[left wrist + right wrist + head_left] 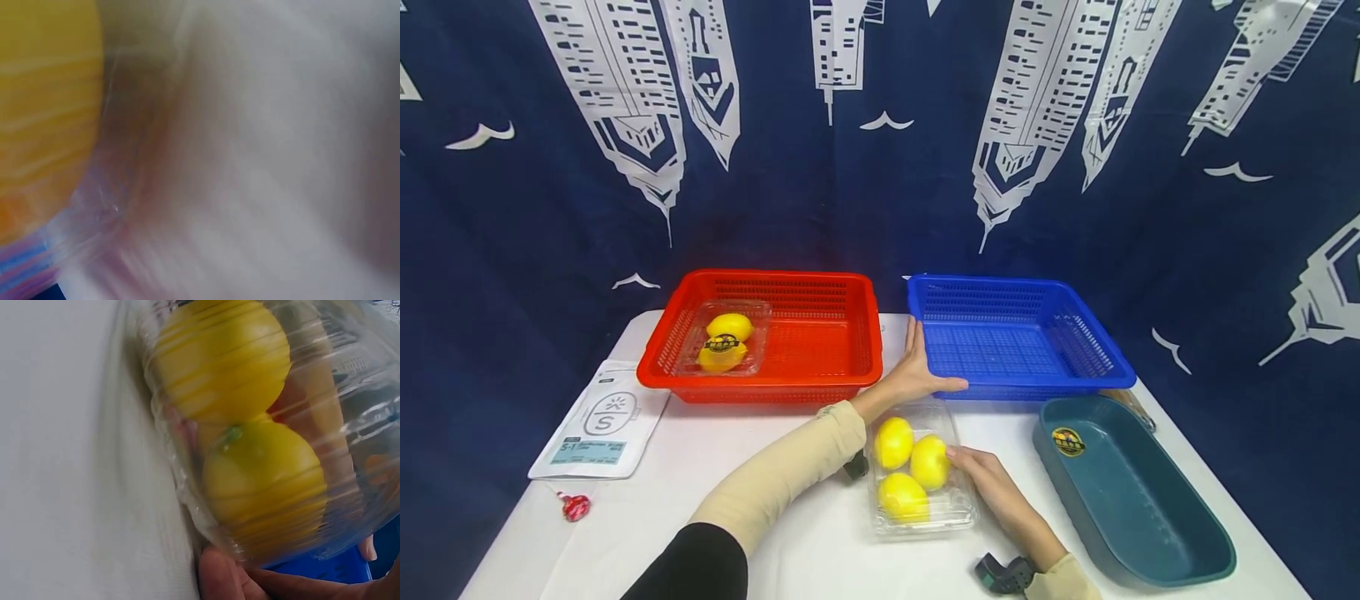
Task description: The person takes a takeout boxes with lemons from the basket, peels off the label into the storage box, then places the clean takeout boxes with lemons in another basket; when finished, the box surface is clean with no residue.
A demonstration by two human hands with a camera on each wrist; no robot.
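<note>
A clear plastic clamshell box (958, 512) lies on the table with three lemons (904, 497) inside. My right hand (996, 487) grips its right side; the right wrist view shows fingertips (219, 575) at the box's lower edge. At the box's far end is my left hand (913, 371), fingers straight and thumb spread, next to the near left corner of a blue basket (1022, 392). Whether it touches box or basket I cannot tell. The left wrist view is blurred, with part of a lemon (44, 112) at its left.
A red basket (820, 350) at the back left holds another clear box (760, 321) with two lemons and a black-and-gold label. A teal tray (1150, 500) with a round sticker (1068, 442) stands right. At left lie a white pouch (606, 421) and a red-wrapped candy (576, 507).
</note>
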